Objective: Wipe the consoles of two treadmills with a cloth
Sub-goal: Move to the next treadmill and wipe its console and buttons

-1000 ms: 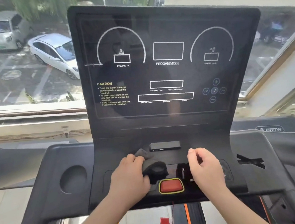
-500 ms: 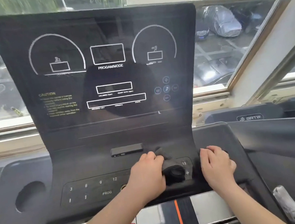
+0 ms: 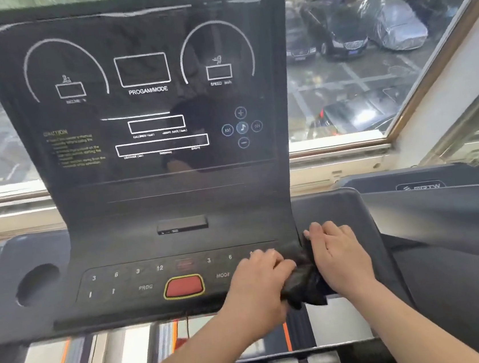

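Note:
A black treadmill console (image 3: pixel 137 133) fills the view, with a dark display panel above and a button strip with a red stop button (image 3: pixel 183 286) below. A crumpled black cloth (image 3: pixel 302 283) lies at the right end of the button strip. My left hand (image 3: pixel 257 280) grips the cloth from its left side. My right hand (image 3: pixel 341 256) rests flat beside the cloth on the console's right wing, its fingers straight and touching the cloth's edge.
A round cup holder (image 3: pixel 36 283) sits in the console's left wing. A second treadmill (image 3: pixel 445 217) stands close on the right. Beyond the console is a window (image 3: pixel 355 78) over parked cars. The treadmill belt and orange-striped side rails (image 3: pixel 103 355) lie below.
Both hands and the cloth have slid right along the button strip, from the middle near the red button to its right end. The view has also turned right.

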